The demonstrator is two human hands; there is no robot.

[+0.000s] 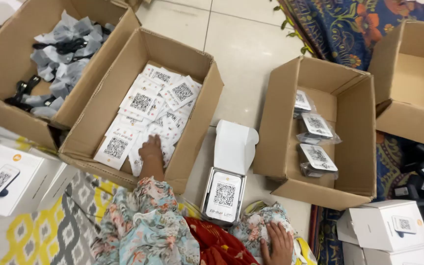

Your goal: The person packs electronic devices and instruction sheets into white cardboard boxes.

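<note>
Matt brown cardboard box (pixel 198 122) — glossy white paper cards (pixel 141 103) inside.

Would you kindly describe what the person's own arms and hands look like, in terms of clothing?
Both hands are bare, with no gloves or rings that can be made out. The left hand emerges from a loose sleeve in pale blue fabric with pink and cream flowers. The right hand shows the same floral fabric beside it.

Box w/ bagged cables (pixel 57 54), patterned cloth (pixel 339 24)
</note>
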